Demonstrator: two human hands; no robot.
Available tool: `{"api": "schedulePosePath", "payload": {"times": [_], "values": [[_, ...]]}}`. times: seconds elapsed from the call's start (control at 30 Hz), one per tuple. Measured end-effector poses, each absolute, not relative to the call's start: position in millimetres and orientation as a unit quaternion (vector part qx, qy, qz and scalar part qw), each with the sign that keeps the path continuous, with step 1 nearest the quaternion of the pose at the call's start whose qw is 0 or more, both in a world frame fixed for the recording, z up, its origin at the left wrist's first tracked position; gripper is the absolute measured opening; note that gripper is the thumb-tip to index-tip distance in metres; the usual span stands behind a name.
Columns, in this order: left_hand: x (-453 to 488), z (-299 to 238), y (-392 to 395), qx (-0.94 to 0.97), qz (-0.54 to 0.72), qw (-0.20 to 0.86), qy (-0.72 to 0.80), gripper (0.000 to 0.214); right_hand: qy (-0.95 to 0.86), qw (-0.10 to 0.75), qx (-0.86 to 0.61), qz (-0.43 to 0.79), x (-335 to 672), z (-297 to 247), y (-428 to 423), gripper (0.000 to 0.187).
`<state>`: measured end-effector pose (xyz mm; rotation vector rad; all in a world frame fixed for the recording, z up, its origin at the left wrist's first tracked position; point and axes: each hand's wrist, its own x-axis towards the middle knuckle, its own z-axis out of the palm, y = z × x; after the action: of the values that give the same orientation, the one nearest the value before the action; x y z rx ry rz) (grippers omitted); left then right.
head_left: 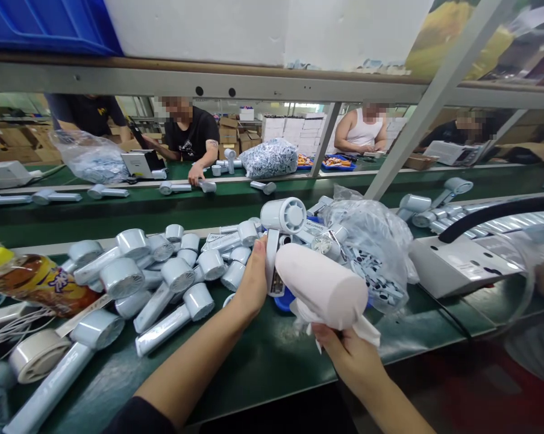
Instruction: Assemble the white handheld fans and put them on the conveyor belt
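Observation:
My left hand [252,280] is closed around the handle of a light blue handheld fan [284,216], which it holds upright with the round head on top. My right hand [353,357] is closed on a thick white cylinder [323,286] with white cloth or paper bunched at its underside. The rounded far end of the cylinder is close beside the fan's handle; whether they touch I cannot tell. Left of my hands lies a heap of similar fans [176,274] on the green bench [262,361]. Behind the cylinder, a clear plastic bag [371,232] holds many small light blue parts.
A drink bottle [41,280] lies at the left beside white cables. On the right stand a white box-shaped device [461,265] and rows of fans [502,220]. Beyond, a green conveyor [140,211] carries fans, with co-workers behind it. A slanted metal post [428,108] rises at the right.

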<state>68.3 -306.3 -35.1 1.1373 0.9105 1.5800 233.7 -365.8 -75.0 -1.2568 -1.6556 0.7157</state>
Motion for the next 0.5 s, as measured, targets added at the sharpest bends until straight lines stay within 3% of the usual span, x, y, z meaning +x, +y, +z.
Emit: {"api": "schedulePosePath", "payload": {"times": [0.1, 0.23, 0.33, 0.5], "values": [[65, -34, -305, 0.435, 0.620, 0.555, 0.344, 0.029, -0.654, 0.459, -0.526, 0.293, 246, -89, -369, 0.046], [59, -31, -304, 0.437, 0.599, 0.590, 0.320, 0.024, -0.630, 0.458, -0.574, 0.255, 273, -118, -381, 0.048], [58, -31, -303, 0.443, 0.596, 0.590, 0.318, 0.024, -0.698, 0.395, -0.556, 0.218, 292, -127, -383, 0.042], [63, -35, -301, 0.451, 0.572, 0.576, 0.371, 0.028, -0.852, 0.276, -0.402, 0.190, 302, -120, -373, 0.033]]}}
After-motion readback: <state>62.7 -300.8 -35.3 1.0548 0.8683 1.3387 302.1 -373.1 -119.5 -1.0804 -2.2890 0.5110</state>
